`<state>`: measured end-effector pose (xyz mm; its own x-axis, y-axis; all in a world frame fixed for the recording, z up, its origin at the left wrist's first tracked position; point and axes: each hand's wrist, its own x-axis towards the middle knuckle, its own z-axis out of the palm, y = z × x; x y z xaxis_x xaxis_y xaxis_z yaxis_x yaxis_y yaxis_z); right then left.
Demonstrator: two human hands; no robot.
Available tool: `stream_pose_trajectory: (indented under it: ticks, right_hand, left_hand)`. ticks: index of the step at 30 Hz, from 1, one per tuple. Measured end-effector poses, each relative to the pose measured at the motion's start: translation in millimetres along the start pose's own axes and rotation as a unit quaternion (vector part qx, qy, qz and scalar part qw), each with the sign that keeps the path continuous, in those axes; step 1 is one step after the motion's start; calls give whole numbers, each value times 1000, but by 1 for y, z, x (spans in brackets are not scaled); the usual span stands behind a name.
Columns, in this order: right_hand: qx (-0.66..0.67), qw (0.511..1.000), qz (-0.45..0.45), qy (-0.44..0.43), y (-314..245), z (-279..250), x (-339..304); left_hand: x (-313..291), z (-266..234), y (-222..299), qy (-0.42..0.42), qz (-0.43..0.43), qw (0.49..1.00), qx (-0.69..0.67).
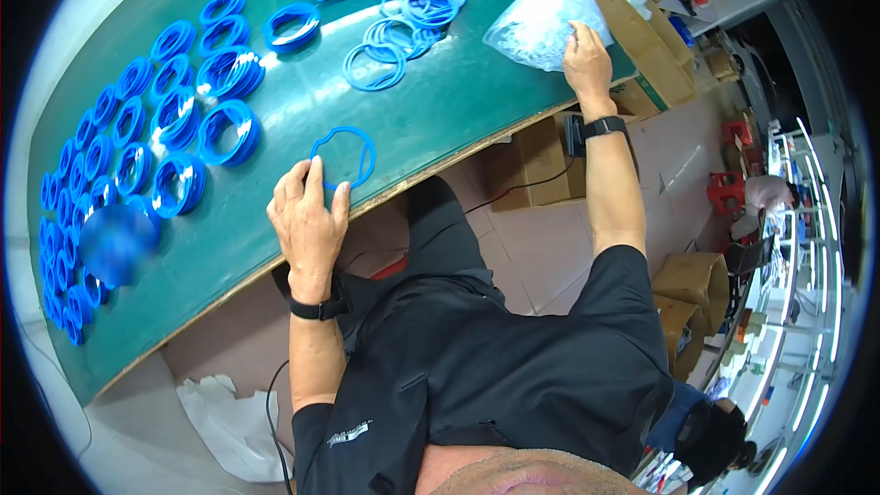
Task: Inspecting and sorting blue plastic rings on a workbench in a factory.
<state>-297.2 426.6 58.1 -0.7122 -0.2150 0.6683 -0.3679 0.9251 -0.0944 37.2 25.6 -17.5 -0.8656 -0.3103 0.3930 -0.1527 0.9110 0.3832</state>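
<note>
Holds blue ring [371,151] in slightly parted left fingers [315,171] near edge of table [440,119], apparently for steadiness; rests bunched right fingers [583,38] by clear bag [518,23], gripping anything or not, impossible to tell

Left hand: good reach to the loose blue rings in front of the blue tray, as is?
Probably yes: nothing seems to block the left hand from the loose blue rings across the green tabletop, though its fingertips are at a single blue ring.
</note>
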Motion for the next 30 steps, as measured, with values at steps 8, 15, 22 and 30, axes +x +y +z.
stream_pose_trajectory:
  ticks: [8,15,22,30]
  right_hand:
    - [243,966,-74,-42,-130,-18,-68]
    - [425,889,-133,-112,-215,-34,-143]
    - [427,764,-218,-432,-241,-39,-227]
    - [279,753,-216,-555,-230,56,-300]
  left_hand:
    - [-2,-10,-8,36,91,992,-83]
    - [-15,-21,-15,-19,134,979,-152]
    - [-49,-47,-19,56,29,964,-260]
    - [-112,-86,-79,130,-86,960,-233]
